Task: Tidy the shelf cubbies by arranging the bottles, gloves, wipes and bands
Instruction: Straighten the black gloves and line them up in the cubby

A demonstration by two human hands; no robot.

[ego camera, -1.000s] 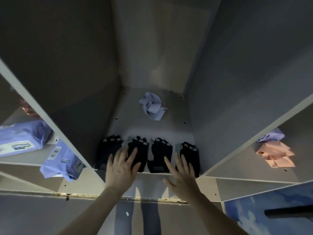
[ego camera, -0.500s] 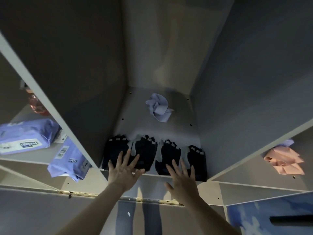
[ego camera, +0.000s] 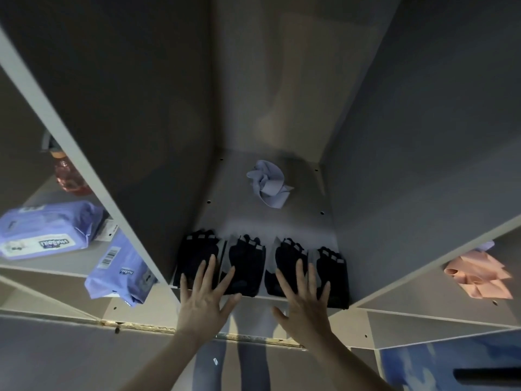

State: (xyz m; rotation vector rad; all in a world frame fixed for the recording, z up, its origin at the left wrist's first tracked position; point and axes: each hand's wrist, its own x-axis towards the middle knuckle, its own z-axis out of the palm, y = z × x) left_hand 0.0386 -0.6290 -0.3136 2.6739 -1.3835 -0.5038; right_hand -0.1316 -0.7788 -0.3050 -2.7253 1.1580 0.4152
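The wipes pack at the left of the frame has a label that looks like "Huggies", but I cannot read it surely; the second pack shows a barcode. My left hand and right hand lie flat, fingers straight and spread, holding nothing, the fingertips on the four black gloves in a row at the front edge of the middle cubby. Behind them a crumpled lilac band lies. A soft pink band is at the right.

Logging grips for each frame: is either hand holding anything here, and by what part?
Nothing is held. Both the left hand and right hand lie flat, fingers spread, over the wrist ends of the black gloves.
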